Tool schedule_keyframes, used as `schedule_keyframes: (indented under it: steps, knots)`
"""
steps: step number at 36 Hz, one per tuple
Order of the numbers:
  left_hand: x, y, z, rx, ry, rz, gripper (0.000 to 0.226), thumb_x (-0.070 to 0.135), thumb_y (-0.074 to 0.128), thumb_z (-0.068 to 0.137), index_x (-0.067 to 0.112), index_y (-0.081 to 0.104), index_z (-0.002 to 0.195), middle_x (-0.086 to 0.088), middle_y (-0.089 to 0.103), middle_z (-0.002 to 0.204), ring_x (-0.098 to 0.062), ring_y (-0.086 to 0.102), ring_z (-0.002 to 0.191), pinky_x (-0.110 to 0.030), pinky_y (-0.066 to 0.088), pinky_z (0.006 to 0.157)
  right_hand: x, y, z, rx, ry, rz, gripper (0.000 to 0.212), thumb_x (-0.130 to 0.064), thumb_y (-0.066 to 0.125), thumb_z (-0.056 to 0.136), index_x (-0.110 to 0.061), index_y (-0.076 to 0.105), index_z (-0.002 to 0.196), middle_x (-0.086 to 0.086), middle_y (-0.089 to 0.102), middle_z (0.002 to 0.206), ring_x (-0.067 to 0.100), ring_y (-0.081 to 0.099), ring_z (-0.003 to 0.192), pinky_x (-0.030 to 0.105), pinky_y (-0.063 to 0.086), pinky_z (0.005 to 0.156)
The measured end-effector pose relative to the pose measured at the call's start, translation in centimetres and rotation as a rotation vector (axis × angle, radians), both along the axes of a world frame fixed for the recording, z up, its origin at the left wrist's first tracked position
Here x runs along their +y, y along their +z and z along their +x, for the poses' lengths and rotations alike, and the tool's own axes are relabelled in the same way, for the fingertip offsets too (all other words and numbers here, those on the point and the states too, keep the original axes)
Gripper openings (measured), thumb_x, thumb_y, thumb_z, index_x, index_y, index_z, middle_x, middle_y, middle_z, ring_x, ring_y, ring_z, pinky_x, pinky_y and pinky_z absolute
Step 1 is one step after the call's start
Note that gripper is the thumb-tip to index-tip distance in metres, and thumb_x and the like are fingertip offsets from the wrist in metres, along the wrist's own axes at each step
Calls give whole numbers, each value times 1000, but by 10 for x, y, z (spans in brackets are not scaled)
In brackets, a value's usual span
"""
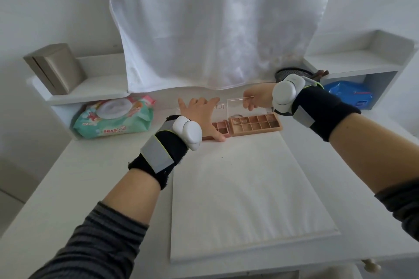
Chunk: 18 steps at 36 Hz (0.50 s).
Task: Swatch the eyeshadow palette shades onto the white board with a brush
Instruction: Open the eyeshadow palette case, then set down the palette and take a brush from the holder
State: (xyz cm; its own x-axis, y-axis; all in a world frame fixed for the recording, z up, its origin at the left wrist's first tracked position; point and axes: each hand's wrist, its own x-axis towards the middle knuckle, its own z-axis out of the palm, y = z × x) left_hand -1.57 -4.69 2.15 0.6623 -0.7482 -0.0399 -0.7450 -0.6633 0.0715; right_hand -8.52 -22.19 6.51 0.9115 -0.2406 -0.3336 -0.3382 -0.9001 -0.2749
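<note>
While left hand (pixel 199 115) splays released on palette (pixel 255 123), right grip (pixel 257 99) pinches clear lid (pixel 241 106) edge, board (pixel 238 188) bare

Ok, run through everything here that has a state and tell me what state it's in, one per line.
Right palette: open, clear lid raised.
Left palette: open, partly hidden by the hand.
Left hand: fingers spread, resting on the left palette.
Right hand: pinching the clear lid's top edge.
White board: flat, no swatches.
Wipes pack: flap closed.
</note>
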Motion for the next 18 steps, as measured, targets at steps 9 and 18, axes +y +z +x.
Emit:
schedule_keyframes:
  steps: [9,18]
  knots:
    - [-1,2,3,22,3,7,105,61,75,58,30,22,143,-4,44,132,-27,34,129,-59,4,110,6,-7,2,-26,21,-19,32,0,31,94,5,55,114,12,59,103,20,46,87,10,29,56]
    - [-4,5,-1,-24,15,9,108,66,73,58,28,19,144,-3,43,134,-28,35,129,-56,10,109,5,-9,1,-153,40,-142,24,-11,42,95,-4,56,114,10,58,118,26,53,108,29,37,88]
